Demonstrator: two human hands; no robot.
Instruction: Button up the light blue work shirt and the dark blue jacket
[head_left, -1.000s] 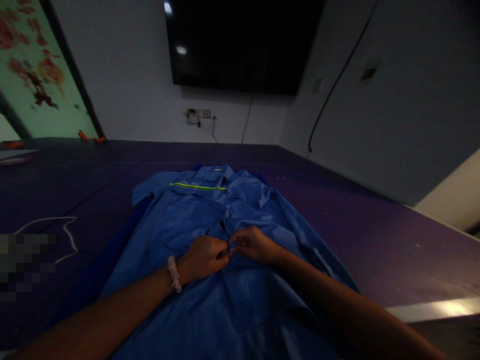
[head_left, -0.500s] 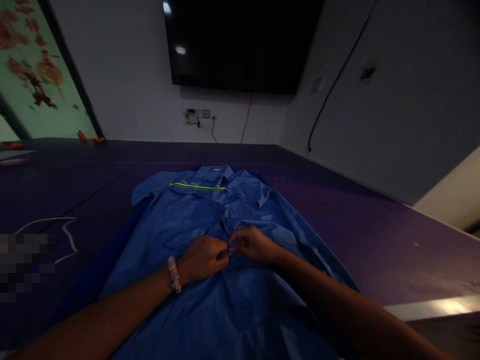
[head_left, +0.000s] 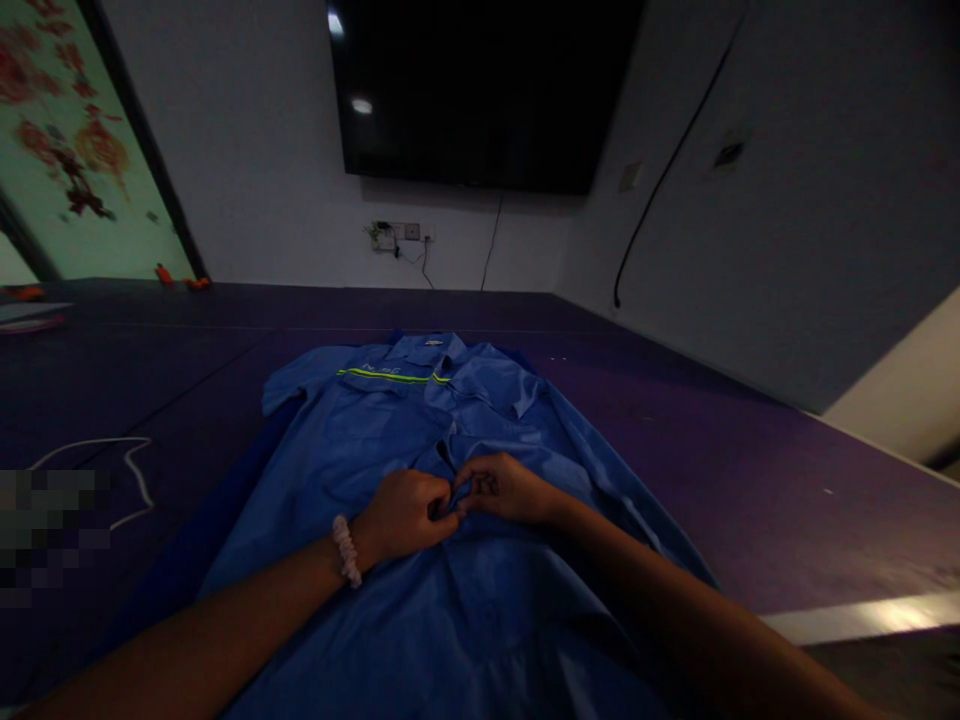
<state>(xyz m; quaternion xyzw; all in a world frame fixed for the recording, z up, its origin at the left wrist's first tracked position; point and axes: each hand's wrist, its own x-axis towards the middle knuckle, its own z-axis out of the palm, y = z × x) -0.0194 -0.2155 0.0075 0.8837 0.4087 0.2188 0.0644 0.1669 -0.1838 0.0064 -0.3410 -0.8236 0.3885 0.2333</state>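
My left hand [head_left: 405, 515] and right hand [head_left: 506, 490] meet at the middle of a blue work shirt [head_left: 375, 430]. It lies front-up on the purple tabletop [head_left: 712, 450], its collar [head_left: 431, 347] pointing away from me and its hem toward my chest. Both hands are closed, the fingertips pinching the shirt's two front edges where they come together, knuckles nearly touching. Whether a button sits between the fingers is too small and too dark to tell.

Just above my hands a short dark gap shows the front standing open, and the flaps up toward the collar lie loose and rumpled. From that I judge the upper part of the front unfastened. Below my hands the cloth lies flat and joined as far as I can see, which suggests the lower stretch is done, though the dim light leaves that unsure. By that reading the work stands about midway up the shirt's front.

A yellow reflective stripe [head_left: 390, 376] crosses the chest near the collar, and a pale scrunchie [head_left: 346, 550] rings my left wrist. A white cord [head_left: 127, 460] loops on the tabletop well to the left of the shirt, and a dark screen [head_left: 480, 90] hangs on the far wall.
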